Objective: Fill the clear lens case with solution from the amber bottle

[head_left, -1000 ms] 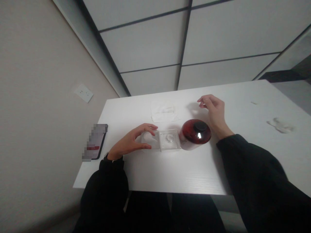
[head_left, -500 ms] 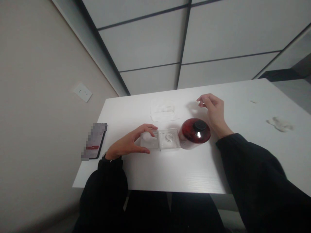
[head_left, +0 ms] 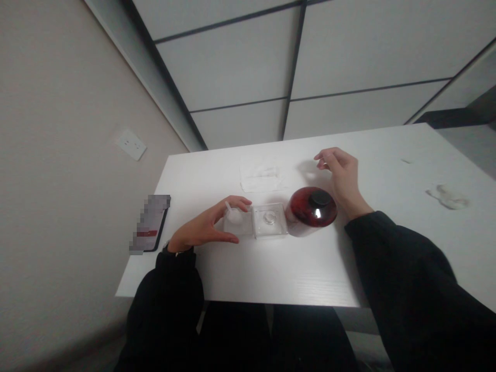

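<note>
On the white table, the left hand curves around a light, brittle clear plastic tray, best taken by its rim, grip unclear; the open right hand hovers by a dark red bottle.

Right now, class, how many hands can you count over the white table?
2: the left hand curves around the left end of the clear plastic case, and the right hand is raised to the right of the dark red jar.

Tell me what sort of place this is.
Probably a plain indoor room, perhaps a small office: a white table stands beside a beige wall with a wall socket, and a phone lies on the table near that wall.
</note>
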Tool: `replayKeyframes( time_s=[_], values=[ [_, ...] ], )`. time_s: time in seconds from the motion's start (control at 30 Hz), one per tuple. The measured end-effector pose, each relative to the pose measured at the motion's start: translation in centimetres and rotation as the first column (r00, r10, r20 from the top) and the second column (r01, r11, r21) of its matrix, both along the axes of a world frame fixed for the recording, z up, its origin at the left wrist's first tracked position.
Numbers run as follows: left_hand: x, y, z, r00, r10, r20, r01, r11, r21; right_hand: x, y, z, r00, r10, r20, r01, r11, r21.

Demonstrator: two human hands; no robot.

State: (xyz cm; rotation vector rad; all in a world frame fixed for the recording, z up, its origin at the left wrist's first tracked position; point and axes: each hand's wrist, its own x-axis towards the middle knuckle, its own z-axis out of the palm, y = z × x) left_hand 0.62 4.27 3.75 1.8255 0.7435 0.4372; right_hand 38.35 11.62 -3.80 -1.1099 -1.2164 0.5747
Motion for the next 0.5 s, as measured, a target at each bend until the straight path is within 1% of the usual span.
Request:
replayKeyframes(
  time_s=[0.2, 0.4, 0.5],
  values=[
    [0.12, -0.14, -0.06, 0.999, 0.048, 0.024, -0.047, 0.997, -0.057, 0.01, -0.06, 0.03, 1.000, -0.002, 0.013, 0.002, 1.000, 0.001],
    [0.30, -0.23, 0.60, 1.000, -0.013, -0.020, 0.013, 1.000, -0.011, -0.01, -0.04, 0.04, 1.000, -0.002, 0.008, 0.002, 1.000, -0.005],
    [0.30, -0.23, 0.52, 0.999, 0.017, -0.027, -0.019, 0.999, -0.050, -0.06, -0.07, 0.09, 1.000, -0.003, 0.008, 0.003, 1.000, -0.003]
  ],
)
